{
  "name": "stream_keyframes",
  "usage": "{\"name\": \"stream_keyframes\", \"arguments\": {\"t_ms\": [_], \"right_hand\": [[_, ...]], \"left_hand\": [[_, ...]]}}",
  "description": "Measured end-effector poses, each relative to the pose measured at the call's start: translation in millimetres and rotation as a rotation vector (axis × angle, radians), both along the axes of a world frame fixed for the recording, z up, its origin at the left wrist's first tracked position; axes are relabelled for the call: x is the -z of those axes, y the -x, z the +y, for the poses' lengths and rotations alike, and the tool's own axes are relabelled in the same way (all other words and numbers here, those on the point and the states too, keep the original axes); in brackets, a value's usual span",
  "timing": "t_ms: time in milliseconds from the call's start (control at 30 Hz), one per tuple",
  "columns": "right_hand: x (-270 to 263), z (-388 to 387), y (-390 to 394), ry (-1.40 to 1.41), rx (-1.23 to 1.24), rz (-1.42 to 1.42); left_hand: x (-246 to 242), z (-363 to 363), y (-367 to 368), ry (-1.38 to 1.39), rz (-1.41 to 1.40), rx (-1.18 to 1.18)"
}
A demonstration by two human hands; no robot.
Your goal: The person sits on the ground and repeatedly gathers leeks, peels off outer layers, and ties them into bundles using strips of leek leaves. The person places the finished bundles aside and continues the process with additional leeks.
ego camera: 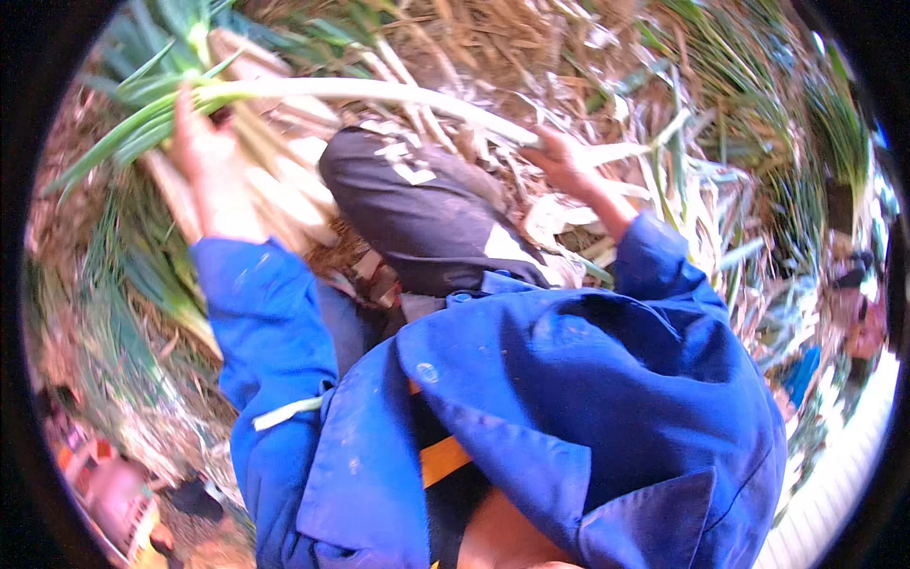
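A long Welsh onion [355, 88] stretches across in front of me, its white stalk bowed over my dark trouser leg [419, 206]. My left hand [213, 167] grips it at the left, where the green leaves start. At the other end, my right hand [569, 163] has its fingers closed around the root end. Several peeled white stalks [288, 192] lie under and beside my left wrist, partly hidden by it. More green leaves [188, 28] fan out just beyond the left hand.
Dry husks and stripped leaves [490, 43] litter the ground ahead. Bundles of green onions [839, 121] lie at the far right, with others [156, 277] by my left sleeve. Another person [117, 491] is at the lower left, blurred. A pale ribbed surface [825, 484] curves along the lower right.
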State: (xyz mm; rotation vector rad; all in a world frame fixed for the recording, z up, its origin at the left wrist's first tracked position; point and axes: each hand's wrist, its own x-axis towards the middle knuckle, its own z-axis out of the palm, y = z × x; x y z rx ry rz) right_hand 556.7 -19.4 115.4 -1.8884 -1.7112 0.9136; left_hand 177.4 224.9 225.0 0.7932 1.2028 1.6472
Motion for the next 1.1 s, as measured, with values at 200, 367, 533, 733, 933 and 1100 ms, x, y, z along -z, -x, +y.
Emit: {"name": "stream_keyframes", "arguments": {"t_ms": [200,367,533,733,933,1100], "right_hand": [[-29.5,-10.2,78.6,-0.265,-0.115,0.427],[-57.0,-16.6,86.6,-0.055,-0.171,0.302],[-99.1,-18.3,86.3,-0.138,-0.164,0.264],[-49.7,-58.8,22.6,-0.322,0.055,0.074],[-6.1,-73.8,-94.7,0.222,0.273,-0.96],[39.7,-10.4,-33.3,0.064,0.094,-0.612]], "left_hand": [[-20.9,-22.6,-31.8,0.155,-0.174,0.264],[-14.9,9.3,-0.1,0.178,-0.224,0.376],[-37.3,16.8,37.8,0.171,-0.396,0.304],[-75.6,48.3,133.4,0.045,-0.413,0.212],[-91.5,61.1,215.6,0.198,0.098,0.035],[21.2,63.2,254.0,0.485,0.309,-0.098]]}}
